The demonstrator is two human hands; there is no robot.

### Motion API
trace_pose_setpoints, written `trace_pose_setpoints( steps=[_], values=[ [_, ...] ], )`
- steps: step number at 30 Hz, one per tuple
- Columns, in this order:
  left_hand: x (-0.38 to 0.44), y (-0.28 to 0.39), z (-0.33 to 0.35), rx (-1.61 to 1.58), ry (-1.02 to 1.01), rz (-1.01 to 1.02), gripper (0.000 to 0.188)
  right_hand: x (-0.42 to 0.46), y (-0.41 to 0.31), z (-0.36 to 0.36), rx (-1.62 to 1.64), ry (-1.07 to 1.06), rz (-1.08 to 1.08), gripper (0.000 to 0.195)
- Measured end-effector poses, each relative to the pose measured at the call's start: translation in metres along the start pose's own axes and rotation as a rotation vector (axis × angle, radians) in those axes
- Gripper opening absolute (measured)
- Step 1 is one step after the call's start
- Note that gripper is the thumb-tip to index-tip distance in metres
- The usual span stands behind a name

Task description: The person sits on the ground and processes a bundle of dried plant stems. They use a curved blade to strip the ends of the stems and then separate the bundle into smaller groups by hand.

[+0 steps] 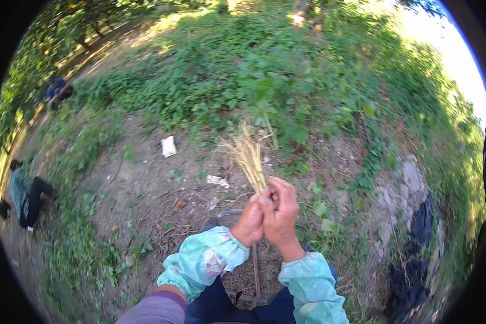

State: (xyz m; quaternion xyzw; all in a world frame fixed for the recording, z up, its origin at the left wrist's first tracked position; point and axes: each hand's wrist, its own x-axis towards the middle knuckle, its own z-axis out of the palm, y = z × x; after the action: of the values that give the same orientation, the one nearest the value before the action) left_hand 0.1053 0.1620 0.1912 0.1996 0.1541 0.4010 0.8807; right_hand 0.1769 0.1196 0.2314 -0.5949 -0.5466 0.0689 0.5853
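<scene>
A small bundle of dry, straw-coloured stalks point(249, 158) fans out away from me, its frayed tips pointing up the view. My left hand point(249, 220) grips the lower end of the bundle. Pressed against it, my right hand point(281, 208) has its thumb and bent fingers on the same stalks. The exact finger contact is partly hidden where the hands meet. Below the hands, between my legs, a thin wooden handle point(256, 271) stands over the ground. A curved metal blade point(230, 212), apparently a sickle's, shows just left of my hands; its join to the handle is hidden.
Bare soil point(146, 194) bears a white packet point(169, 146) and a crumpled white scrap point(218, 181). Leafy green plants point(210, 73) spread beyond. Black plastic sheeting point(413, 259) lies at right. One person point(24, 194) sits at far left; another point(58, 92) crouches farther off.
</scene>
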Motion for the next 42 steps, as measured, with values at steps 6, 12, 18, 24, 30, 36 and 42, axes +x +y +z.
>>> trace_pose_setpoints(
  steps=[6,12,18,24,30,36,42],
  values=[
    [0.001,0.041,0.001,0.227,0.158,0.382,0.021,-0.004,0.002,0.003,0.32,-0.05,0.228,0.038],
    [-0.002,0.043,-0.011,0.44,0.048,0.299,0.024,-0.009,0.013,0.01,0.47,-0.228,0.405,0.04],
    [-0.01,0.035,-0.009,1.352,-0.178,0.565,0.048,-0.012,0.022,0.015,0.709,-0.125,0.621,0.043],
    [-0.02,0.03,0.005,1.345,-0.261,0.398,0.058,-0.013,0.024,0.007,0.739,0.039,0.596,0.031],
    [-0.022,0.019,0.008,1.121,-0.247,0.54,0.048,0.007,0.033,-0.019,0.702,0.221,0.553,0.025],
    [-0.016,0.0,-0.006,1.076,-0.176,0.527,0.025,0.002,0.021,-0.015,0.676,0.122,0.441,0.02],
    [-0.023,-0.015,-0.005,0.615,-0.187,0.052,0.028,-0.003,0.029,-0.017,0.629,-0.029,0.557,0.019]
  ],
)
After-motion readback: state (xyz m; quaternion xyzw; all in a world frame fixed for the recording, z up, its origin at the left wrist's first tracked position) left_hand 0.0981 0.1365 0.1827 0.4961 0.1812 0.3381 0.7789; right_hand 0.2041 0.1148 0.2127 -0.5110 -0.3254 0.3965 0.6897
